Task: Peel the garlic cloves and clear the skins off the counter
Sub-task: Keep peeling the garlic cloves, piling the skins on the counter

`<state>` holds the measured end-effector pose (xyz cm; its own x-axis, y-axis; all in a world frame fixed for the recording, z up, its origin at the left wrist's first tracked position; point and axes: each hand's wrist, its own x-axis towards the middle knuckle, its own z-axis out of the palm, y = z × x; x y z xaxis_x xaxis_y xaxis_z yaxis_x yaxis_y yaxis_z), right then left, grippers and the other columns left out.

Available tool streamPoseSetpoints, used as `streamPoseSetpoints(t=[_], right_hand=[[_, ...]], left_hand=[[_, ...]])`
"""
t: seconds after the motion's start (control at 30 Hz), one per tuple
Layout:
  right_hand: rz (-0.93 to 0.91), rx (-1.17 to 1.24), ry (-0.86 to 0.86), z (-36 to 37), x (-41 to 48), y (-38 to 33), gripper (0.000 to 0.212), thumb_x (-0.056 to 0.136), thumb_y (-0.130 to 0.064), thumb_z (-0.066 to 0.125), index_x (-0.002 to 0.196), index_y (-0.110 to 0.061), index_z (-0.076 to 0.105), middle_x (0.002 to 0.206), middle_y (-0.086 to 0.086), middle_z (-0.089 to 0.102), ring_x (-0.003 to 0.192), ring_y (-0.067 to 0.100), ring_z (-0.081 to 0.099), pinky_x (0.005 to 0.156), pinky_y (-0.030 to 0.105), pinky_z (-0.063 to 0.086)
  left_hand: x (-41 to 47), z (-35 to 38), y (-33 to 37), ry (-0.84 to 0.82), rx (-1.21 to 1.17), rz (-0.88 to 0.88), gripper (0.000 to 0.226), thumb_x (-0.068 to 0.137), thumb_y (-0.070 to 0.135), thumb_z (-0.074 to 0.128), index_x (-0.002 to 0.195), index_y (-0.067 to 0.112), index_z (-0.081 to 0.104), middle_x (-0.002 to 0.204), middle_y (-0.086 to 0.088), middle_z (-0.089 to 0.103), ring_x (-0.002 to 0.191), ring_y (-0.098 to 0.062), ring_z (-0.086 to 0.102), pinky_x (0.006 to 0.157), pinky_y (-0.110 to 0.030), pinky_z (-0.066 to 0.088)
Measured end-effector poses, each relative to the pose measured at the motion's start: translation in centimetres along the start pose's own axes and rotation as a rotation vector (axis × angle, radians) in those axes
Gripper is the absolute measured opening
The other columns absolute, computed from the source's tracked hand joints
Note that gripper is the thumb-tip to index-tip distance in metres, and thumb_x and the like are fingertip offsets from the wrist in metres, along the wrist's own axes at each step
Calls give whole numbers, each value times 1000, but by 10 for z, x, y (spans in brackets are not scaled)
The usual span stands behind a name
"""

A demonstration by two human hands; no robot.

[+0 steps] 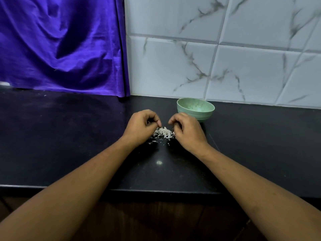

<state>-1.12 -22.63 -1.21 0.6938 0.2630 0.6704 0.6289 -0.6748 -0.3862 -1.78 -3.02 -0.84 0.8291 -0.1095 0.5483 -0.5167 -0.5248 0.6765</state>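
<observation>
Counter (69,136) black, tile wall (225,58) behind, bowl (195,108) nr skins (164,132); L hand (141,126), R hand (188,132): grip curled, contents unclear.

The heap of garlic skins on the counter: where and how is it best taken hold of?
Take the heap of garlic skins at its base, from both flanks, left hand and right hand closing together along the counter. It is a low, loose pile of thin flakes; a top pinch would likely lift few.

All I get of the person on my feed is skin, no clothing in shot: a bare left forearm (78,180) and right forearm (251,180), both slim, ending in a bare left hand (141,126) and right hand (186,130), with light creases at the wrists.
</observation>
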Motion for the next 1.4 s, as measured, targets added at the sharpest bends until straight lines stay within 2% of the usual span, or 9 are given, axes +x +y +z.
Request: streamPoseSetpoints(t=[0.1, 0.23, 0.5, 0.77, 0.87, 0.97, 1.03, 1.17, 1.4], right_hand=[[13, 17, -10, -4, -1, -5, 20, 82, -5, 52, 79, -21, 63, 74, -10, 61, 70, 6, 55, 66, 37, 48], [53, 66, -10, -3, -2, -5, 19, 96, -18, 54, 103, -24, 71, 79, -11, 71, 75, 10, 67, 72, 35, 54], [89, 40, 72, -2, -2, -4, 28, 95, -35, 67, 74, -18, 60, 58, -3, 57, 52, 13, 50, 54, 39, 46], [130, 24, -93, -2, -9, -3, 25, 103, -34, 55, 119, -21, 69, 109, -8, 72, 100, 11, 65, 90, 39, 53], [244, 6, -286, -4, -14, -8, 63, 99, -57, 56, 146, -17, 52, 145, 2, 57, 133, 18, 53, 112, 37, 42], [268, -72, -471, -6, -18, -20, 108, 85, -78, 58, 161, -9, 24, 167, 8, 28, 154, 20, 26, 123, 33, 23], [257, -182, -557, -6, -18, -26, 129, 74, -90, 54, 163, -8, 11, 171, 8, 14, 158, 19, 13, 126, 33, 14], [245, -272, -630, 6, -9, -33, 139, 65, -100, 44, 164, -11, 4, 173, 6, 4, 159, 18, 4, 127, 36, 6], [264, -270, -574, 40, 29, -15, 117, 80, -91, 40, 164, -15, 10, 171, 9, 14, 158, 23, 13, 128, 40, 14]], left_hand=[[1, -1, 0, -34, -17, -7, 20, 78, 16, 50, 74, 23, 69, 70, -4, 69, 61, -23, 63, 64, -41, 54], [0, 1, -1, -51, -37, -3, 19, 96, 27, 54, 96, 30, 73, 79, 7, 73, 78, -17, 72, 76, -39, 58], [-1, -5, -3, 69, 8, -29, 17, 86, 26, 81, 75, 19, 71, 69, 6, 68, 56, -4, 59, 56, -28, 52], [0, -9, -2, 66, -3, -112, 33, 94, 29, 46, 67, 12, 56, 65, -4, 66, 68, -24, 63, 72, -45, 53], [2, -11, -4, 131, 28, -138, 47, 104, 34, 53, 64, 11, 61, 60, 0, 66, 61, -15, 62, 72, -38, 52], [4, -11, -9, 229, -99, -151, 19, 100, 12, 57, 88, 19, 70, 80, 6, 71, 76, -10, 67, 83, -33, 55], [5, -12, -13, 321, -109, -181, 26, 94, 2, 54, 105, 20, 69, 92, 7, 70, 86, -9, 66, 91, -33, 55], [11, -17, -21, 451, -110, -256, 23, 99, 29, 49, 111, 24, 67, 106, 5, 71, 101, -16, 66, 97, -42, 53], [11, -22, -26, 517, -177, -301, 42, 102, 51, 36, 107, 24, 68, 105, 8, 70, 104, -16, 65, 99, -48, 51]])
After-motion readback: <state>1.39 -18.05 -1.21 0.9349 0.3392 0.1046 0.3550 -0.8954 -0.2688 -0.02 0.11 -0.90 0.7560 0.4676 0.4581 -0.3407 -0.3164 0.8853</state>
